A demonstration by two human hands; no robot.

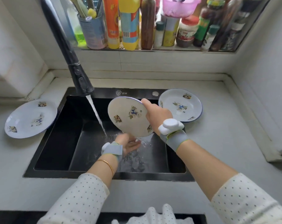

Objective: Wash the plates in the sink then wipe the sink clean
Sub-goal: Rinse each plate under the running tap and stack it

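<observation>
Dish duty update: the right grip [158, 117] is holding one plate [127, 117] tipped up on its edge over the sink [56, 143]. The plate's patterned face is turning toward the camera. The thumb is hooking over the upper rim and the fingers are going round the back, where I can't see them.

The left grip [130, 143] is lying open, palm up, under the stream of water [96, 113] that's running from the black faucet [72, 62]. It's holding nothing and is sitting just below the plate's bottom edge.

Two more plates are waiting. The left plate [30, 118] is resting on the counter [217, 143] with its edge poking out over the sink's left rim. The right plate [180, 105] is sitting at the back right corner, just behind the right grip.

Handling-wise, I'm guessing these are stiff, thin and fairly light. The one in hand is probably getting slick once water is hitting it. Pinching it one-handed at the rim is looking a bit sketchy to me. If it's slipping, it's dropping onto a hard basin and likely chipping.

I'd be bringing the free grip up to the opposite rim, thumb on the face and fingers behind. I'd also be watching that overhanging left plate, since a bump could be tipping it in.
</observation>
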